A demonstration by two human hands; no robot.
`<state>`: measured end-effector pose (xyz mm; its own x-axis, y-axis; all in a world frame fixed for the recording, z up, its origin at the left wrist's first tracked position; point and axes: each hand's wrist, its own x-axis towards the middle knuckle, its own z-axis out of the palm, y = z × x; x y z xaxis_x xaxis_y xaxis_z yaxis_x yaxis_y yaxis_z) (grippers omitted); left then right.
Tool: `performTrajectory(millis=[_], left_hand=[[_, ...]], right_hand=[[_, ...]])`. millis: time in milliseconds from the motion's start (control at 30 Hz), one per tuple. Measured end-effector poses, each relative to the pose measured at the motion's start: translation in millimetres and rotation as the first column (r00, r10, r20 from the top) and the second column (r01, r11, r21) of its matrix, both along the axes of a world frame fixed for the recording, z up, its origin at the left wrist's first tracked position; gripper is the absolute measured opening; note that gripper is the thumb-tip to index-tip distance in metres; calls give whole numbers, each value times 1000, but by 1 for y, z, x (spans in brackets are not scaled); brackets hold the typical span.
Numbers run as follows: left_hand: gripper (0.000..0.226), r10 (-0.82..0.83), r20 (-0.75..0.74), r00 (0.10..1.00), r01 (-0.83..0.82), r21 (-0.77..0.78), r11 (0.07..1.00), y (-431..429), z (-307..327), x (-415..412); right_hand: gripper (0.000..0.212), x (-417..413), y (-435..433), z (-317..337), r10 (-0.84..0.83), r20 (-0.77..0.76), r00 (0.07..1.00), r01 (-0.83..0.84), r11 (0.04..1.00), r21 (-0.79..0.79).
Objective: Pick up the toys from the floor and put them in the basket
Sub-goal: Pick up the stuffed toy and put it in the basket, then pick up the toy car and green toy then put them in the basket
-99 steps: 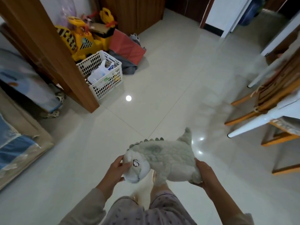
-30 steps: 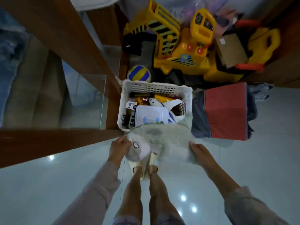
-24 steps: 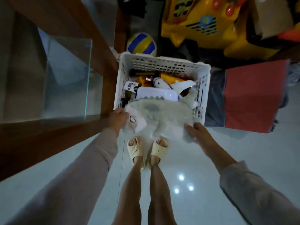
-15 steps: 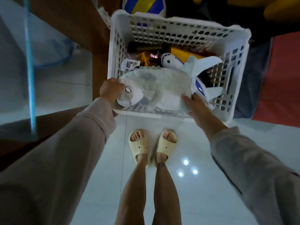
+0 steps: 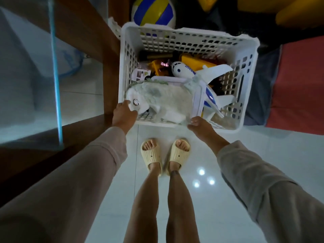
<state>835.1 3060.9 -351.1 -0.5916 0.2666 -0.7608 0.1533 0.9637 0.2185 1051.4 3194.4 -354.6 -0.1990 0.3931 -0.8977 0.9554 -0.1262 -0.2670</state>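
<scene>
Head view, looking straight down, left to right. At far left stands a glass panel (image 5: 29, 81) framed by dark wooden posts (image 5: 108, 71). The left hand (image 5: 123, 114) reaches over the near rim of the white lattice basket (image 5: 249, 71), fingers laid against the head of the plush dinosaur (image 5: 163, 100); whether they pinch the fabric or merely rest on it cannot be told. The plush (pale grey-green, with a row of small spikes along its back) lies on its side inside the basket, along the near wall, head toward the left. Behind and to its right, also in the basket, lie a white toy airplane (image 5: 192, 72) with blue markings and several yellow toy pieces (image 5: 194, 63). A blue, yellow and white ball (image 5: 154, 12) sits on the floor just beyond the basket's far rim. The right hand (image 5: 201, 127) is at the near rim beside the plush's rear end, fingers loosely curled, contact uncertain. Below, two feet in cream slippers (image 5: 164, 155) stand on the glossy tile floor (image 5: 228, 216). A red cloth item (image 5: 298, 88) lies right of the basket.
</scene>
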Motion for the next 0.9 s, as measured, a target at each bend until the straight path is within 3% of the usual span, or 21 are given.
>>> performTrajectory(millis=[133,267,333,500,700,900], left_hand=[[32,-38,95,995,38,-2,999,-16,67,34],[27,78,184,980,-95,83,992,-55,153,65],[25,53,206,977,-64,44,997,-83,194,77],[25,163,279,946,-152,-61,986,-154,266,92],[23,304,274,912,-313,-10,950,-212,322,100],[19,384,250,889,-398,6,917,-241,338,107]], right_hand=[[34,25,-3,67,-54,41,998,58,994,-94],[24,73,-12,147,-130,67,989,135,987,-88],[10,93,-17,189,-209,60,976,213,974,-72],[8,134,-30,278,-257,72,964,260,965,-39],[8,161,-62,346,-411,-22,911,412,911,-2],[9,169,-120,360,-443,-117,889,442,896,-35]])
